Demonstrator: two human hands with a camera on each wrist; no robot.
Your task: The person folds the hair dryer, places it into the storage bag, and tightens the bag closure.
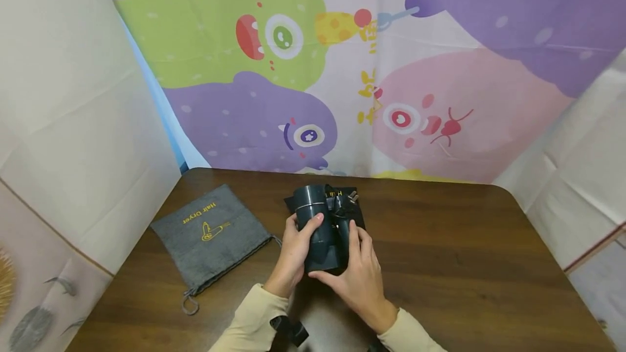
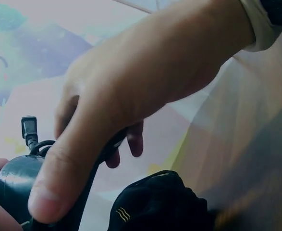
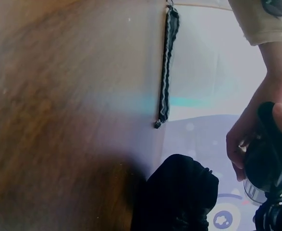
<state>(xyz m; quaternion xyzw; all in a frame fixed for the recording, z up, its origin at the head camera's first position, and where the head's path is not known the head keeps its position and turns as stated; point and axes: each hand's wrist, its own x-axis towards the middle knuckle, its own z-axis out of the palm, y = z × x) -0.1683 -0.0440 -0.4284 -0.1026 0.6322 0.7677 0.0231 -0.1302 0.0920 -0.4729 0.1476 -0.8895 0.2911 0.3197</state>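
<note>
A dark hair dryer point(image 1: 318, 243) is held over the table, its handle point(image 1: 342, 238) folded alongside the barrel. My left hand point(image 1: 296, 249) grips the barrel from the left, the thumb lying across its top. On the other side my right hand point(image 1: 361, 273) holds the dryer, with fingers along the folded handle and the thumb at the near end. The bundled black cord point(image 1: 339, 205) sits at the far end, and its plug point(image 1: 353, 196) sticks out there. Partly hidden behind the dryer lies a black pouch point(image 1: 360, 213) with yellow print.
To the left, a grey drawstring pouch point(image 1: 210, 238) printed "Hair Dryer" lies flat on the brown wooden table point(image 1: 455, 249). A cartoon-printed curtain point(image 1: 352, 140) hangs behind the table's back edge, and pale cloth panels point(image 1: 83, 96) stand at both sides.
</note>
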